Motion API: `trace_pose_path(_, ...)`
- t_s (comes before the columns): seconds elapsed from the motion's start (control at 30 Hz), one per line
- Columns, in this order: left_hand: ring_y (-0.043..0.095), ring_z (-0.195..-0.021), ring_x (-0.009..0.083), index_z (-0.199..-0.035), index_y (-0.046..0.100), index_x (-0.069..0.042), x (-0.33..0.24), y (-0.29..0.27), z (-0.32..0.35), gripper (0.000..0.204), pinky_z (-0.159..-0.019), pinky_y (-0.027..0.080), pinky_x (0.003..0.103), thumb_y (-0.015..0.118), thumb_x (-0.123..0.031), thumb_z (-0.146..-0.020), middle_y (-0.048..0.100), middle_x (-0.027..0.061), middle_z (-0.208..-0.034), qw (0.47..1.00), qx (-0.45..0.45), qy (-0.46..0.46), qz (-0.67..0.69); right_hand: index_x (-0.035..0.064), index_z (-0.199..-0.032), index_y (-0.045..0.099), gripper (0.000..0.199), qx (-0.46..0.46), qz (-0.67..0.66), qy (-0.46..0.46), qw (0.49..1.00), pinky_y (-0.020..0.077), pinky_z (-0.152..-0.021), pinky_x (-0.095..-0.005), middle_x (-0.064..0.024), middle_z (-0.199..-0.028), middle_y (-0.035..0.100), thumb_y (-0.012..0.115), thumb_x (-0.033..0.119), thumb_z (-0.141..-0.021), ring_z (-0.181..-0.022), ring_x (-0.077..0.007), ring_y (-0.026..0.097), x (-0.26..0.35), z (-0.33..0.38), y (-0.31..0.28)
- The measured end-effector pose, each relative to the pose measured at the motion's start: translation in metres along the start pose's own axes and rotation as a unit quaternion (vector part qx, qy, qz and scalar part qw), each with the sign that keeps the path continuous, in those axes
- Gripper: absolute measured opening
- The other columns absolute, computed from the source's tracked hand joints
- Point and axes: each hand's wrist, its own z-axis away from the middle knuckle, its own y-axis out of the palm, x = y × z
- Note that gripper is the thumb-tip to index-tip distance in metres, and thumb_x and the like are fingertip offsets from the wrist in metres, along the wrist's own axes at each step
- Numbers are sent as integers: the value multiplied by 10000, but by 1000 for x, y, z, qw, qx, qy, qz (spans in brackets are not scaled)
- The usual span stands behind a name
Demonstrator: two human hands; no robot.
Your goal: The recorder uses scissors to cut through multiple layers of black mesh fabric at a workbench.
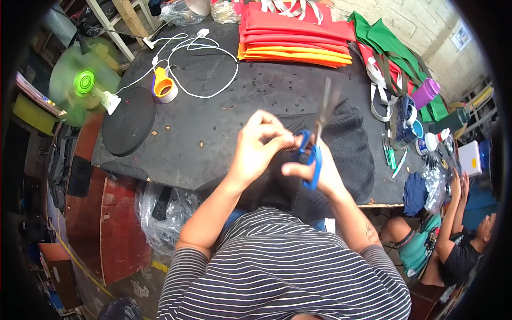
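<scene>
Blue-handled scissors [318,166] are in my right hand [329,173], its fingers through and around the handle loops. The blades point away from me and are smeared by motion. My left hand [255,152] is closed in a pinch right beside the handles. Whatever lies between its fingertips is too small to make out. Beneath both hands a piece of black mesh fabric [349,144] spreads over the black tabletop [208,125] and drapes over the near edge towards my lap.
A stack of red and orange fabric bags [296,40] lies at the back, with green fabric [384,42] to its right. On the left are a tape dispenser [164,86], white cable [234,72] and spinning fan [84,82]. Bottles [426,92] stand right; another person [453,245] sits beyond.
</scene>
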Motion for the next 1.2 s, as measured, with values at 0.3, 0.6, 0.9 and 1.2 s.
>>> trace_pose_path(0.3,482,-870,243,-1053,542,-8,-17,-9,12,508,-769,413,334,700,-355,-718,486,121,-947,948,-191,213,-139,28,-768,562,137,-39,-137,-46,989,370,-538,-220,-30,-657,549,599,108,-663,-573,-107,506,105,-82,-82)
trace_pose_path(0.6,556,-820,253,-994,540,-7,3,16,56,348,-751,446,324,707,-70,-695,549,119,-915,989,-49,28,-137,29,-920,558,150,-102,-55,-136,984,385,-623,-197,-8,-792,564,557,136,-814,-664,-82,510,188,-75,-140)
trace_pose_path(0.9,530,-687,78,-961,608,2,5,-36,40,193,-655,429,217,555,-155,-861,595,21,-786,917,149,-279,245,54,-734,540,268,-152,287,58,944,338,-442,-225,15,-582,488,690,258,-647,-485,-90,456,102,-67,-184)
trace_pose_path(1.2,506,-580,97,-950,583,-14,91,-13,50,163,-537,422,217,534,-149,-872,550,22,-687,900,15,-378,216,53,-724,529,394,-193,205,183,942,385,-472,-213,7,-562,494,714,401,-723,-523,-67,498,-35,-36,-153)
